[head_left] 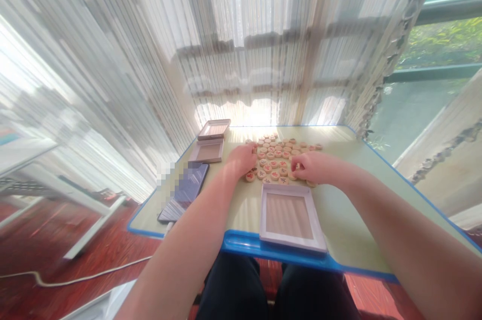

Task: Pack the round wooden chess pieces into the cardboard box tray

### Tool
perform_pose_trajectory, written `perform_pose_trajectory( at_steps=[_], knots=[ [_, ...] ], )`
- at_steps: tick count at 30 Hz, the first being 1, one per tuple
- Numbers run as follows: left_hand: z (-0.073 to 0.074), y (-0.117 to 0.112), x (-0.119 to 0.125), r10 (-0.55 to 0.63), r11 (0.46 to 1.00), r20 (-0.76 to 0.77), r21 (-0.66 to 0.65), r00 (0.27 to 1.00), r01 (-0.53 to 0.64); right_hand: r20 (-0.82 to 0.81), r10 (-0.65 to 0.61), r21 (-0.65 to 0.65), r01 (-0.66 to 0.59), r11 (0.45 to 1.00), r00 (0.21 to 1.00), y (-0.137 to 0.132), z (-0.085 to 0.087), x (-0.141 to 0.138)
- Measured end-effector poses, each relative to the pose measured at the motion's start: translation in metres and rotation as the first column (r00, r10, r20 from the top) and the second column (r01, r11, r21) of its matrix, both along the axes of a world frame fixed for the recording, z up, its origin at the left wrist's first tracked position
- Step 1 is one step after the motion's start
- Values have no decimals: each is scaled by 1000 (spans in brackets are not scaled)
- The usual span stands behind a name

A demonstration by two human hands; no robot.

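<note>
Many round wooden Chinese chess pieces, marked with red or black characters, lie spread across the middle of the table. My left hand is at their left edge, its fingers curled together at the pieces there; what its fingertips hold, if anything, is hidden. On the right edge of the group is my right hand, fingers bent in a pinch and low among the pieces, with a piece at the fingertips. Just below the pieces, close to me, sits a shallow open box tray with a pale rim.
Two more shallow box parts, an upper one and a lower one, lie at the table's far left. A phone with a white cable lies left of my forearm. The pale table has a blue edge; sheer curtains hang behind it.
</note>
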State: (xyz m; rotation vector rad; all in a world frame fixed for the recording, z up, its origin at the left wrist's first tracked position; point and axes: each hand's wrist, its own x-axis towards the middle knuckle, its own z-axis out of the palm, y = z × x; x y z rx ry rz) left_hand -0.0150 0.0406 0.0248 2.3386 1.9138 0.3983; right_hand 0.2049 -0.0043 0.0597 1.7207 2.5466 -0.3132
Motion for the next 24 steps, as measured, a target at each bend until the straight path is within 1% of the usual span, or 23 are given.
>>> perform_pose_trajectory(
  at_steps=[6, 10, 12, 14, 15, 17, 20, 22, 24],
  knots=[
    [-4, 5, -2, 22, 1000, 40, 19, 999, -23, 38, -71, 81, 68, 994, 997, 3, -2, -3],
    [-3, 6, -7, 80, 996, 59, 31, 995, -82, 48, -101, 112, 95, 989, 994, 1, -2, -5],
    [-2, 6, -9, 119, 991, 63, 56, 991, -123, 38, -111, 118, 105, 987, 993, 0, -2, -6],
    [-1, 6, -9, 115, 987, 77, 101, 990, -122, 34, -122, 125, 117, 985, 992, 0, -3, -7],
    [-1, 6, -9, 82, 988, 83, 124, 993, -92, 34, -127, 129, 122, 984, 991, 0, -3, -7],
    [-2, 6, -6, -29, 990, 75, 140, 997, 19, 44, -131, 140, 124, 982, 990, 0, -3, -8],
    [-4, 7, -1, -202, 976, 9, 85, 979, 201, 48, -113, 162, 104, 981, 992, 0, -4, -8],
    [-5, 7, 2, -265, 963, -39, 33, 964, 266, 29, -72, 158, 67, 985, 997, -1, -3, -7],
    [-5, 6, 2, -297, 954, -72, 31, 952, 299, 4, -23, 115, 23, 993, 1000, -1, -2, -5]
  ],
)
